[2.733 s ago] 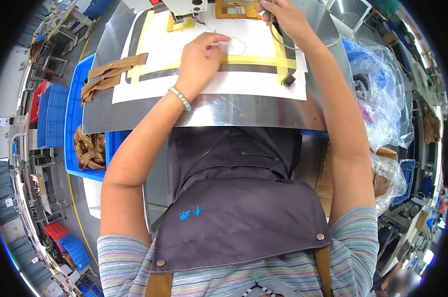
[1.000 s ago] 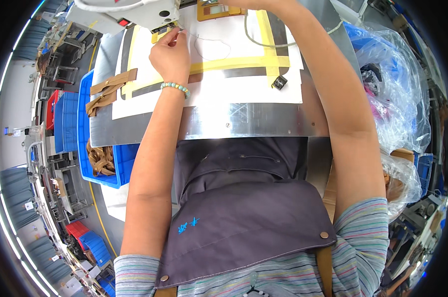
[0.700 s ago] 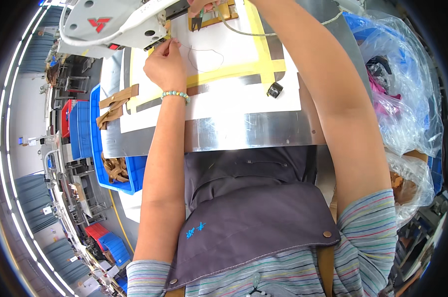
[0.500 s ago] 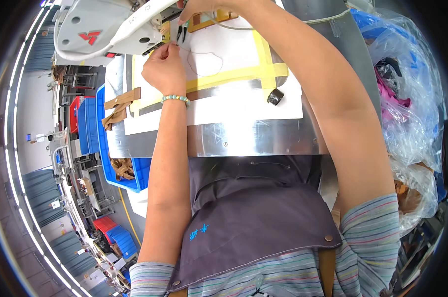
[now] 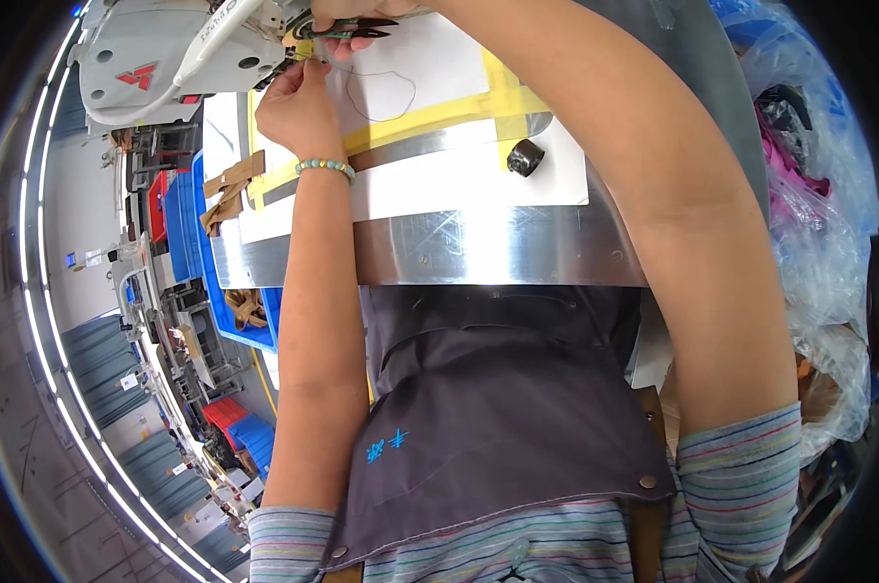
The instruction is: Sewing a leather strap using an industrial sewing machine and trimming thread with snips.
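Note:
Up by the head of a white sewing machine (image 5: 134, 53), my left hand (image 5: 299, 112) is closed in a pinch. A thin dark thread (image 5: 414, 89) runs from its fingertips and loops over the white sheet. My right hand (image 5: 340, 46) is just beyond, beside the machine's needle area, partly cut off by the upper edge. It holds thread snips (image 5: 370, 29) whose dark blades point to the right. The needle itself is hidden behind the machine parts and my fingers.
Yellow tape (image 5: 430, 124) frames the white sheet on the metal table (image 5: 478, 248). A small black roll (image 5: 525, 157) lies right of centre, brown strips (image 5: 234, 189) at the left edge. A blue bin (image 5: 250, 332) holds brown pieces; clear plastic bags (image 5: 828, 253) stand at right.
My right hand has come closer to the needle area, and the snips have swung from pointing toward me to pointing right. My left hand keeps its pinch; the whole view has shifted slightly.

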Tool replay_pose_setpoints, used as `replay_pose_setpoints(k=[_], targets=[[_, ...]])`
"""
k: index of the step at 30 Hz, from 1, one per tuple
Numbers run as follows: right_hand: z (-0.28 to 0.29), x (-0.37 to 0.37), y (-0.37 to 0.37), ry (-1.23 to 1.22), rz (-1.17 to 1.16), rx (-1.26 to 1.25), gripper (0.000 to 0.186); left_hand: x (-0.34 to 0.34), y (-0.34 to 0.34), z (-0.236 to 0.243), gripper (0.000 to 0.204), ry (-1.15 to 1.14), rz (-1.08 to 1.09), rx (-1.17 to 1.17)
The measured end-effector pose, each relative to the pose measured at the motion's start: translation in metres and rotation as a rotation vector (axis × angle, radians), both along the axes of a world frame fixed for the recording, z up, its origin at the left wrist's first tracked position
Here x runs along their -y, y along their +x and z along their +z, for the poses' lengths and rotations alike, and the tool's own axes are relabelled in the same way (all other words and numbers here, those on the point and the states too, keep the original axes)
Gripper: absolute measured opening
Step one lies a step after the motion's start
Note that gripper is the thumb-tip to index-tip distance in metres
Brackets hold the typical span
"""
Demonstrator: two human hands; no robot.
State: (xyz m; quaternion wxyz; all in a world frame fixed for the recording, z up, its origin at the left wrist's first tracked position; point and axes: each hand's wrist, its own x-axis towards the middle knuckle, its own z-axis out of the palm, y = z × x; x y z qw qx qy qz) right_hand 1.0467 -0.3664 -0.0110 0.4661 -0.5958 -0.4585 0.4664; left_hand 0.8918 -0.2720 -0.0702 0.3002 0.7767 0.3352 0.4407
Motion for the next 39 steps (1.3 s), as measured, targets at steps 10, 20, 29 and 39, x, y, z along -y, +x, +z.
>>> replay_pose_setpoints(k=[10,20,29,39], targets=[[0.005,-0.004,-0.014,0.035,-0.049,0.075,0.024,0.002,0.001,0.0,0.021,-0.003,-0.034,0.07],[0.007,-0.003,-0.012,0.0,-0.062,0.071,0.026,0.002,0.001,-0.001,0.02,-0.018,-0.034,0.062],[0.007,-0.002,-0.014,0.001,-0.042,0.021,0.024,0.002,0.001,0.001,0.019,0.023,-0.005,0.009],[0.003,-0.015,-0.017,0.015,-0.056,-0.023,0.025,0.001,0.001,0.0,0.017,-0.004,-0.03,0.041]])
